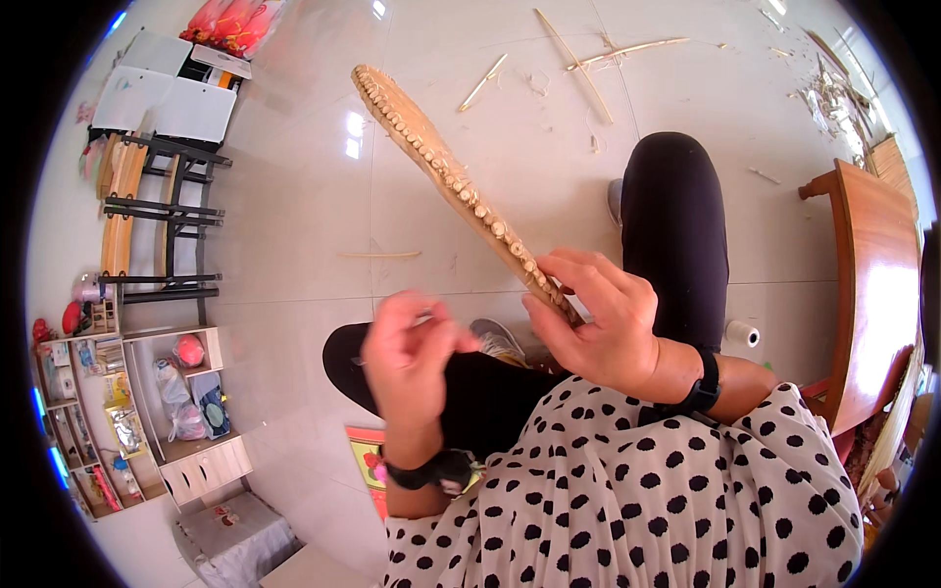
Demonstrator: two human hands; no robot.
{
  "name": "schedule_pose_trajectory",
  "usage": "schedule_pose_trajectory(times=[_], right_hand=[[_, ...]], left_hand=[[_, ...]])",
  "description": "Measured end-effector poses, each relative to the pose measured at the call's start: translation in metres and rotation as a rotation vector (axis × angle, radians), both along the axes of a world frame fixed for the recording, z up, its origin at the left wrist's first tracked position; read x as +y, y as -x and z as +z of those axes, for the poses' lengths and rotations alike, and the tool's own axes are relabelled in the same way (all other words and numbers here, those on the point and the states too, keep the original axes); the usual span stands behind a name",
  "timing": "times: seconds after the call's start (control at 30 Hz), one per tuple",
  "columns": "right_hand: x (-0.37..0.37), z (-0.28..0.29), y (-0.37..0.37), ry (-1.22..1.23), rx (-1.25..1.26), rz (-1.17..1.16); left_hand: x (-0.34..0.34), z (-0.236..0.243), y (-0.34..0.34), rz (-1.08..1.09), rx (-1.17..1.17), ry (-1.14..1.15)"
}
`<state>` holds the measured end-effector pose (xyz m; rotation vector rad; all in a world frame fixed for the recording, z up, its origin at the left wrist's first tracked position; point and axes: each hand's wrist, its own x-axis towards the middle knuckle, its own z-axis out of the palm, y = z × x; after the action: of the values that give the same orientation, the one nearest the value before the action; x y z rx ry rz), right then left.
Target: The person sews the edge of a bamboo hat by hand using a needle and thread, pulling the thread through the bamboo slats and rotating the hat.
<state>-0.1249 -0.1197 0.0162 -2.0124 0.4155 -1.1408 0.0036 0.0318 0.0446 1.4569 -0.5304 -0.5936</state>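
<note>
My right hand grips the near end of a long, flat tan woven piece, which looks like straw or rattan. Seen nearly edge-on, the piece slants up and away to the left, a row of knotted loops running along its edge. Thumb and fingers press on its two faces. My left hand is raised to the left of that near end, apart from it. Motion blurs this hand, but its fingers are curled toward the thumb; whatever they might pinch does not show.
Loose straw strips lie on the tiled floor ahead, with scraps heaped at far right. A wooden bench and a white roll stand to the right. Shelves and black-legged folded furniture line the left.
</note>
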Motion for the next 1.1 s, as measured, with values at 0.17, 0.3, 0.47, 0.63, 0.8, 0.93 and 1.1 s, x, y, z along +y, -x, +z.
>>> schedule_pose_trajectory(times=[0.17,0.3,0.47,0.63,0.8,0.93,1.1], right_hand=[[0.001,0.000,-0.002,-0.051,-0.023,0.020],[-0.002,-0.001,-0.003,-0.090,-0.038,0.025],[-0.007,0.003,-0.004,-0.132,-0.014,0.056],[-0.007,0.005,-0.004,-0.173,0.015,0.094],[-0.010,0.005,-0.006,-0.197,-0.007,0.102],[-0.012,0.004,-0.005,-0.202,-0.012,0.106],[-0.013,0.007,-0.005,-0.116,-0.012,0.109]], left_hand=[[-0.037,-0.006,0.027,-0.025,0.002,-0.125],[-0.038,-0.011,0.029,-0.094,0.021,-0.167],[-0.017,-0.008,0.007,-0.385,0.029,-0.198],[-0.005,-0.007,-0.010,-0.364,0.050,0.101],[-0.019,-0.005,0.003,-0.323,-0.007,0.273],[-0.026,-0.009,0.001,-0.369,0.163,0.385],[-0.029,0.005,0.001,-0.306,0.033,0.237]])
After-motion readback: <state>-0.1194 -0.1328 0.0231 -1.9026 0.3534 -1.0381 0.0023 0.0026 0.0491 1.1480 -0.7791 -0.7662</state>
